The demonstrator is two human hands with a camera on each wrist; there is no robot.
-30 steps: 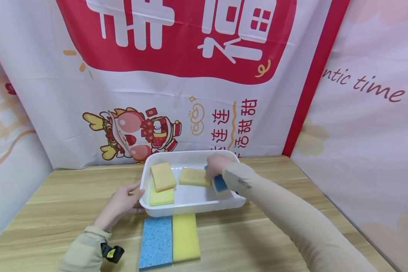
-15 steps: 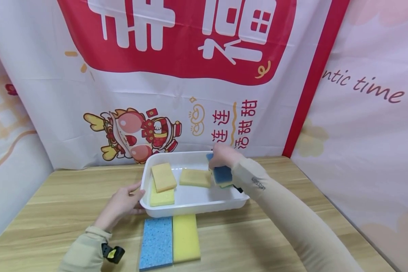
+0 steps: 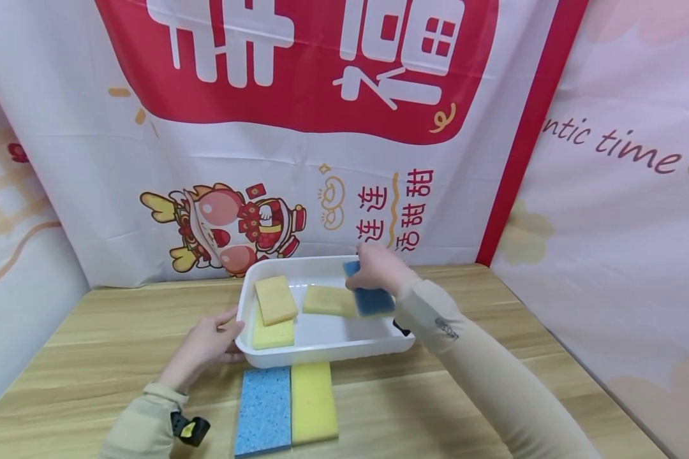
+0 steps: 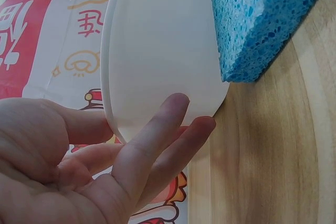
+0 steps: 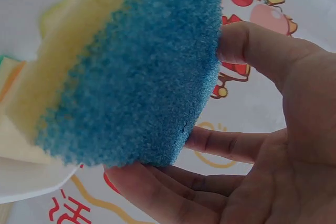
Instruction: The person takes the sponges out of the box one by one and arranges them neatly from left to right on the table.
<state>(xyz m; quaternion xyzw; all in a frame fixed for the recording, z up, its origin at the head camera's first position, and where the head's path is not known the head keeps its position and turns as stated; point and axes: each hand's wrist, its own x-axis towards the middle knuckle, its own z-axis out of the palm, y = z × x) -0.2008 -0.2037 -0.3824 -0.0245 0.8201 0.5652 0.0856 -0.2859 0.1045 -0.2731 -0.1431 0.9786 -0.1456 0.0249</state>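
Note:
My left hand (image 3: 205, 341) holds the left end of a white plastic tray (image 3: 344, 350), thumb at the rim and fingers along the outer wall, as the left wrist view shows. My right hand (image 3: 383, 271) grips a sponge (image 3: 373, 301) with a blue layer over a yellow one, above the tray's right end. In the right wrist view, the thumb presses one edge of this sponge (image 5: 142, 77) and the fingers the opposite side. Inside the tray, a yellow sponge (image 3: 277, 299) leans over another yellow sponge (image 3: 273, 335) at the left. A third yellow sponge (image 3: 327, 300) lies near the middle.
A speckled blue sponge (image 3: 264, 411) and a yellow sponge (image 3: 314, 405) lie side by side on the wooden table (image 3: 402, 408), close in front of the tray. A printed cloth backdrop (image 3: 316, 146) hangs right behind it, with another printed sheet (image 3: 614, 210) at the right.
My right hand has drawn up and slightly right with the blue-and-yellow sponge, whose blue face now shows more broadly. The left hand and tray stay nearly as they were.

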